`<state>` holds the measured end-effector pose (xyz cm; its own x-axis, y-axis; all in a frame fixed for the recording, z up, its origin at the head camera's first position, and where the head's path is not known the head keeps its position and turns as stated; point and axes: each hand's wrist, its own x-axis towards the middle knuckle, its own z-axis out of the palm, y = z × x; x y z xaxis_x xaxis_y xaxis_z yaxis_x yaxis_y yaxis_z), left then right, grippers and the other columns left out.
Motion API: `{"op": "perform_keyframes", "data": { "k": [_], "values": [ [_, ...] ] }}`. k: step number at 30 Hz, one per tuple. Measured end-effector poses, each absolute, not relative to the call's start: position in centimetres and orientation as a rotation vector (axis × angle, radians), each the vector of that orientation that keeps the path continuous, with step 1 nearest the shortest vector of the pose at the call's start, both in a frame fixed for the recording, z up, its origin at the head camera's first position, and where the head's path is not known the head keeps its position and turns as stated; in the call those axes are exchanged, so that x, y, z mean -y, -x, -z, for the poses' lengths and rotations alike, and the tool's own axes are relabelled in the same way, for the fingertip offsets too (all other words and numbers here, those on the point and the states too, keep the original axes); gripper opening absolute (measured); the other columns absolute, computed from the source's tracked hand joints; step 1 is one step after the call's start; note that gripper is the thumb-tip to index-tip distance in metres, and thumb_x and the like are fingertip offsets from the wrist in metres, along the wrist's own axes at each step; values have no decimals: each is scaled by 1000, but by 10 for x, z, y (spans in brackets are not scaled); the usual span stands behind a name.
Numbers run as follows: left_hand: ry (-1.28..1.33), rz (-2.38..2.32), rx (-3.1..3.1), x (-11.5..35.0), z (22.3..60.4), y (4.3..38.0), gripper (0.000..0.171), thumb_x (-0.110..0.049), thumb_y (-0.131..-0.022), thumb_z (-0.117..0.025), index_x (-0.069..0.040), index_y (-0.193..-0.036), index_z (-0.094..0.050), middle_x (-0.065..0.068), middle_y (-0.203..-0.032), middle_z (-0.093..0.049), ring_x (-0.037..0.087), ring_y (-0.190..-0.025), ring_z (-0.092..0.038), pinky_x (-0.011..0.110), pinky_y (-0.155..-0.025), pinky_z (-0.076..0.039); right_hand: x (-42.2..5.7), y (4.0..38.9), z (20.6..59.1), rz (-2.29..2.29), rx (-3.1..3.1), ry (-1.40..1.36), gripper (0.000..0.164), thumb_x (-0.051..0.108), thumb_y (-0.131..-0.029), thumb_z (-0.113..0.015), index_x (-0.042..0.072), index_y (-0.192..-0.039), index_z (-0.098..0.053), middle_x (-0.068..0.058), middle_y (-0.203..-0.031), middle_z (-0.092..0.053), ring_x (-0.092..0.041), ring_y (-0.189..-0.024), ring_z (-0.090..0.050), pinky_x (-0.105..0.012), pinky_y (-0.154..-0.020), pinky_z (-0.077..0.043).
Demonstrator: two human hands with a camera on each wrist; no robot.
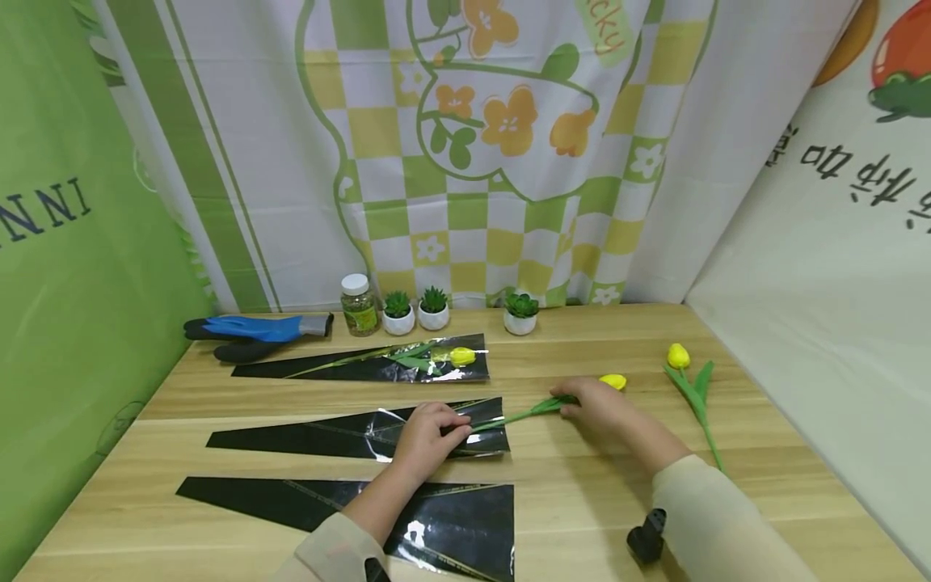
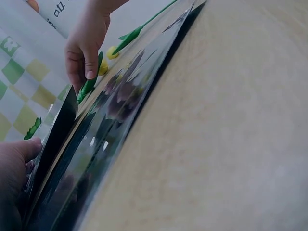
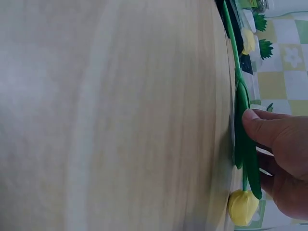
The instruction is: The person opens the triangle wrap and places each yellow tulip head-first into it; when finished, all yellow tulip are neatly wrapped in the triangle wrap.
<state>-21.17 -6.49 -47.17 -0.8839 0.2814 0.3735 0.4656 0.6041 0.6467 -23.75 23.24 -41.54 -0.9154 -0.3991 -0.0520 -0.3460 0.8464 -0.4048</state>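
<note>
My right hand (image 1: 602, 408) pinches a yellow artificial tulip (image 3: 243, 208) by its green leaves and stem, with the bloom pointing right. The stem's lower end reaches into the mouth of the middle black flower sleeve (image 1: 305, 436). At that mouth my left hand (image 1: 431, 440) grips the sleeve's film; in the left wrist view the thumb (image 2: 30, 148) lies against the lifted film. Behind it, a similar sleeve (image 1: 356, 369) holds another yellow tulip (image 1: 462, 356). A third sleeve (image 1: 465, 521) lies flat nearest me, partly under my left forearm.
A loose yellow tulip (image 1: 679, 356) lies at the right of the table (image 1: 582, 501). Along the back stand a lidded jar (image 1: 360, 307) and small potted succulents (image 1: 520, 315). Blue and black gloves (image 1: 254, 330) lie at the back left. A patterned curtain (image 1: 407, 194) hangs behind.
</note>
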Motion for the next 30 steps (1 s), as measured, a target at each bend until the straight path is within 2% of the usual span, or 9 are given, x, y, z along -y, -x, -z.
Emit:
{"op": "perform_keyframes", "data": {
  "k": [10,14,19,25,30],
  "values": [
    [622,1147,2591,65,470,210,16,-22,-87,-74,-12,-99,-79,-1,-91,-70,19,-91,-62,35,-84,-52,-234,243,413,469,-2883,577,36,15,-87,-74,2,-120,-68,-17,-118,-67,-38,-114,-59,-53,-99,-47],
    [619,1141,2597,65,470,209,16,-22,-87,-74,-13,-99,-79,-1,-92,-70,19,-92,-62,36,-85,-52,-236,243,414,472,-2894,628,32,17,-85,-76,3,-113,-70,-11,-108,-67,-31,-104,-61,-50,-94,-49],
    [622,1119,2598,66,471,209,15,-22,-87,-74,-14,-98,-79,0,-93,-70,19,-92,-61,36,-85,-51,-236,240,418,597,-2895,713,24,14,-84,-76,3,-105,-72,-4,-98,-70,-21,-93,-63,-41,-85,-53],
    [617,1051,2584,65,470,209,14,-22,-86,-75,-15,-96,-80,0,-95,-71,19,-93,-62,35,-85,-52,-227,230,422,676,-2927,854,21,13,-82,-77,3,-101,-73,-4,-94,-72,-17,-89,-64,-34,-80,-54],
    [639,998,2556,65,469,210,13,-22,-85,-76,-15,-95,-80,-1,-94,-71,18,-92,-62,35,-84,-52,-215,224,422,738,-2918,840,21,14,-83,-77,5,-101,-73,-4,-96,-71,-18,-89,-64,-34,-80,-54]
  ]
}}
